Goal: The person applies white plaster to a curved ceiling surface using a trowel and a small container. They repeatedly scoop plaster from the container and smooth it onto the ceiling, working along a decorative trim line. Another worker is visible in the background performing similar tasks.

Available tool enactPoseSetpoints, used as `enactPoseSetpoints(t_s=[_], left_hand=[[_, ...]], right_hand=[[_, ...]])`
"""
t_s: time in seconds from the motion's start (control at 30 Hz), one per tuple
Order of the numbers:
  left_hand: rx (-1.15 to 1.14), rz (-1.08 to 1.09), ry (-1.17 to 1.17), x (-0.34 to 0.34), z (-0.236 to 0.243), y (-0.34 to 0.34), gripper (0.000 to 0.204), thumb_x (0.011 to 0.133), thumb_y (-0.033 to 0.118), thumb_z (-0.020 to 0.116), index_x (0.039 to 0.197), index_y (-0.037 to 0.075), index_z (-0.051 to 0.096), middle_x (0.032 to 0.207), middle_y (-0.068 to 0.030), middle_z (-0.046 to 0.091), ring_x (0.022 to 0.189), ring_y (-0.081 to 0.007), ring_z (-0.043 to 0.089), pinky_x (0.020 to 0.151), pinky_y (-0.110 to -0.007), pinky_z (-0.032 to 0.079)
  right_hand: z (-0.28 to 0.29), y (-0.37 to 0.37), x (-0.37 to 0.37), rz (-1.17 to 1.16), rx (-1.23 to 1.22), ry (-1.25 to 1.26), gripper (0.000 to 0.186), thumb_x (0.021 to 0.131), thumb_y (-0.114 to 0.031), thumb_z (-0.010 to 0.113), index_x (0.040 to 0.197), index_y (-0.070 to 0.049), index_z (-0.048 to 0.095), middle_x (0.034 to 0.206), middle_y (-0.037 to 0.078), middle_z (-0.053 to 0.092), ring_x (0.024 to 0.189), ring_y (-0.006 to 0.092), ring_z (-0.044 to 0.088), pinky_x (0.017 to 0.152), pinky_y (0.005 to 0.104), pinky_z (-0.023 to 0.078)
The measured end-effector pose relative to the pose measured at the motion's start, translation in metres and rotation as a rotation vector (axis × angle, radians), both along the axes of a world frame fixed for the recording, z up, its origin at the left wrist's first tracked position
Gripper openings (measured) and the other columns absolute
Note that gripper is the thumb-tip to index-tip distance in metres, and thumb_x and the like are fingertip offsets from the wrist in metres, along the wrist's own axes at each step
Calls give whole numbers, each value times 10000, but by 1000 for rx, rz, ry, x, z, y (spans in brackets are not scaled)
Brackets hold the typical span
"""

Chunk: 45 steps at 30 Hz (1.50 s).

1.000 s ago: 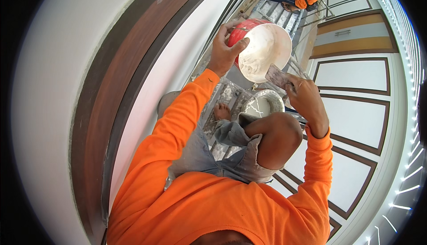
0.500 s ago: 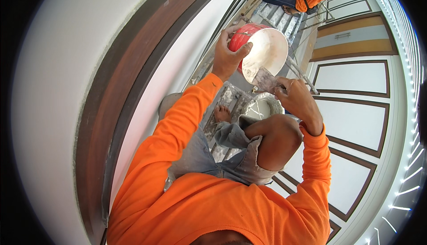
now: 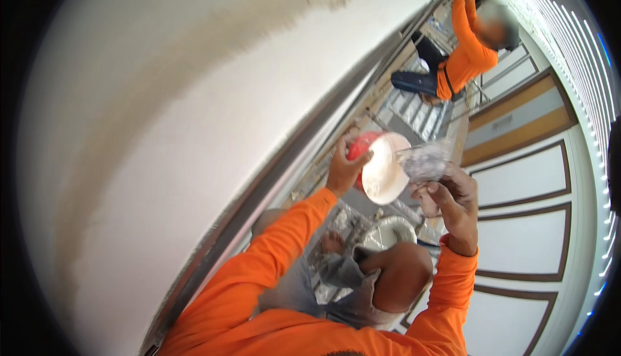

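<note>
My left hand (image 3: 349,165) grips a red tub (image 3: 386,168) by its side, thumb over the rim. The tub is tilted, its pale inside toward my right hand, with whitish paste smeared in it. In my right hand (image 3: 451,197) is a putty knife (image 3: 424,161), fingers closed round its handle. Its wide grey blade, blurred by motion, is raised beside the tub's rim. Below the tub, by my bent knee, stands a bucket (image 3: 388,232) coated with pale paste.
A white wall (image 3: 213,136) with a brownish smeared band rises at my left. Metal scaffold planks (image 3: 414,113) run ahead under my bare foot. Another person (image 3: 469,58) in orange sits farther along, arms raised. White panels (image 3: 527,181) with dark frames line the right.
My view has tilted up, showing more wall and the other person, whose arms are now raised. My right hand has turned the putty knife upward, away from inside the tub.
</note>
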<state>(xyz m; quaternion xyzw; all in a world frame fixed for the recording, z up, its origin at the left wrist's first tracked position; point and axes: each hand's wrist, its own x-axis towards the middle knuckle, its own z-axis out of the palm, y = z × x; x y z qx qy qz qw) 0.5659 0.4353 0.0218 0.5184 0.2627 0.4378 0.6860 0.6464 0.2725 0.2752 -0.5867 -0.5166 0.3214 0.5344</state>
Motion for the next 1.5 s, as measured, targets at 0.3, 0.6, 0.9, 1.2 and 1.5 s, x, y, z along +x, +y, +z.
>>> enactPoseSetpoints(t_s=[0.3,0.6,0.9,1.2,1.5], left_hand=[[-4,-64,59,-6,10,0,743,835,379,883,1363,-15,540,1299,-161,617,1163,-229,641,1002,-361,545],[-60,-64,10,-9,15,3,757,826,377,897,1362,-19,537,1300,-169,631,1171,-229,654,1014,-371,549],[-38,-54,29,-12,19,2,741,829,362,894,1363,-16,546,1279,-161,636,1152,-212,648,1001,-358,547],[-39,-46,15,-17,23,3,705,836,347,893,1345,-10,562,1241,-154,658,1123,-205,659,994,-356,550],[28,-29,31,-13,13,5,690,869,376,850,1372,0,564,1268,-156,651,1152,-212,660,1008,-353,548]], right_hand=[[72,120,-24,-164,934,-669,332,860,150,704,1149,3,775,1036,133,759,869,214,714,740,305,556],[71,140,-23,-337,1000,-926,565,672,178,714,1178,-55,805,1033,120,742,934,231,729,786,320,584],[64,155,-22,-411,1046,-993,603,664,145,758,1209,-108,814,1063,118,737,947,244,674,828,342,519],[57,158,-23,-424,1017,-1065,532,727,67,799,1207,-162,822,1085,94,729,921,220,647,841,366,471],[105,117,-19,-304,852,-1096,450,758,64,801,1143,-165,839,968,23,741,825,166,615,816,338,437]])
